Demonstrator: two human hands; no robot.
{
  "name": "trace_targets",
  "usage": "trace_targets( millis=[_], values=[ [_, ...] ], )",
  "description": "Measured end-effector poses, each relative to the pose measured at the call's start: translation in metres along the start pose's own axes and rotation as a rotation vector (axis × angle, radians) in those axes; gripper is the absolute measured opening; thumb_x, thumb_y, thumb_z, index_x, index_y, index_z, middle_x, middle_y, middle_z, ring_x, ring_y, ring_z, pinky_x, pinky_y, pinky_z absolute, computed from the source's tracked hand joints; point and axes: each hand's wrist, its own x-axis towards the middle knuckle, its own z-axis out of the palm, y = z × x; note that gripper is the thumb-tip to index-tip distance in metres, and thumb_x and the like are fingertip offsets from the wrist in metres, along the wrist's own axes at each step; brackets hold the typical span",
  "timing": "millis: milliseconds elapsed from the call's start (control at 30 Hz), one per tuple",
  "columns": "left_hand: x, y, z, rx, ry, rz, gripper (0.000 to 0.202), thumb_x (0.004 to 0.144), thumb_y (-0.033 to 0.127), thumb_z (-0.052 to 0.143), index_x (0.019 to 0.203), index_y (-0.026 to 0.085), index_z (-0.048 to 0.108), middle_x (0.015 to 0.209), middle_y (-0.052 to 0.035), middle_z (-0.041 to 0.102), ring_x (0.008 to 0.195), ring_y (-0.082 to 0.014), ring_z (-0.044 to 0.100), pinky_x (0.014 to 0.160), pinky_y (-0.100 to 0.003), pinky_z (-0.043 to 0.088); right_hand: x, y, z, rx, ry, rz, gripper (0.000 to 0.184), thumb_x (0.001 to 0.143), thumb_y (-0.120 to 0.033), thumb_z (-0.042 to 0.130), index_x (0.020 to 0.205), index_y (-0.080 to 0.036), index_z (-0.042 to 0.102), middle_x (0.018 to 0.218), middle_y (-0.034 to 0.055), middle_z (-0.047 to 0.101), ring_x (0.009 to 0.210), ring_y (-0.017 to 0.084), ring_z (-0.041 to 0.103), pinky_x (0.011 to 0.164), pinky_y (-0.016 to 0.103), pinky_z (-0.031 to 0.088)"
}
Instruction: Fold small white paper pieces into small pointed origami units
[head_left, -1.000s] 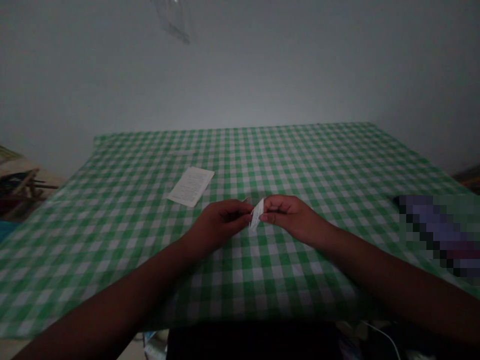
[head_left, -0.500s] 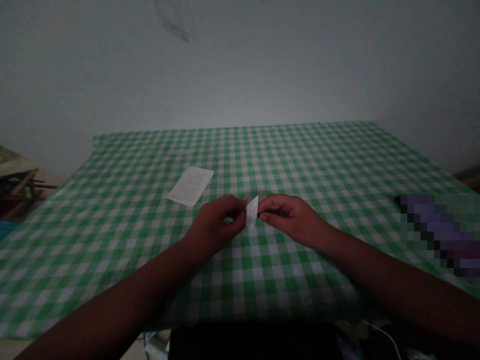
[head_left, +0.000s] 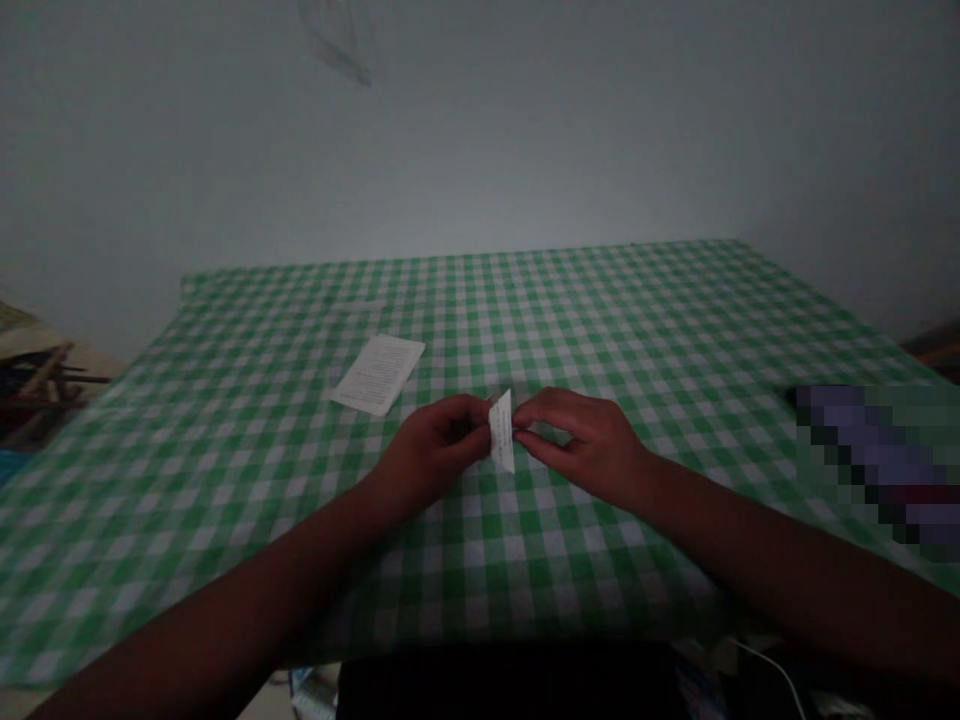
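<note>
Both hands meet over the table, just nearer the person than the printed sheet [head_left: 377, 373] and to its right. Left hand [head_left: 431, 450]: fingers curled, thumb and fingertips pinched narrowly on the left edge of a small folded slip [head_left: 502, 432] of white paper. Right hand [head_left: 589, 440]: likewise closed in a pinch, gripping the slip's right side, remaining fingers tucked under. The slip stands nearly upright between the two hands, raised off the cloth, its lower corner pointing down; faint print shows on its face but is too small to read. Both forearms run bare from the near edge of the table toward the slip, converging as they approach it.

The printed sheet lies flat and slightly skewed, apart from either hand, its long side angled away from the person. It rests on a green-and-white checked tablecloth [head_left: 637, 320], which extends beyond the sheet on every side and covers the whole tabletop. Far to the right of the sheet, near the cloth's right edge, sits a pixelated patch [head_left: 877, 460] whose content cannot be told. Behind the sheet, past the far edge of the cloth, rises a plain pale wall [head_left: 525, 130]. Well to the left of the sheet, off the table, dim wooden clutter [head_left: 37, 375] is visible, indistinct in the low light.
</note>
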Motion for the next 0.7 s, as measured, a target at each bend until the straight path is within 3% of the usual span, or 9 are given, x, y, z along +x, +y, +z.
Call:
trace_targets(
  millis=[233, 700],
  values=[
    [0.0006, -0.0008, 0.0025, -0.129, 0.022, -0.019, 0.015, 0.085, 0.027, 0.069, 0.093, 0.016, 0.063, 0.075, 0.0022, 0.063, 0.068, -0.0101, 0.058, 0.065, -0.024, 0.046, 0.0005, -0.0027, 0.0017, -0.027, 0.019, -0.084, 0.010, 0.093, -0.016, 0.059, 0.100, -0.018, 0.067, 0.092, 0.0056, 0.073, 0.088, 0.017, 0.068, 0.082, 0.031, 0.056],
    [0.0031, 0.0004, 0.0020, -0.276, -0.033, -0.014, 0.015, 0.084, 0.023, 0.069, 0.094, 0.017, 0.060, 0.075, 0.0018, 0.064, 0.067, -0.0100, 0.057, 0.063, -0.024, 0.045, -0.0002, -0.0030, 0.0011, 0.094, 0.014, 0.058, 0.012, 0.091, -0.023, 0.064, 0.102, -0.020, 0.068, 0.095, 0.0046, 0.074, 0.087, 0.016, 0.069, 0.080, 0.030, 0.056]
  ],
)
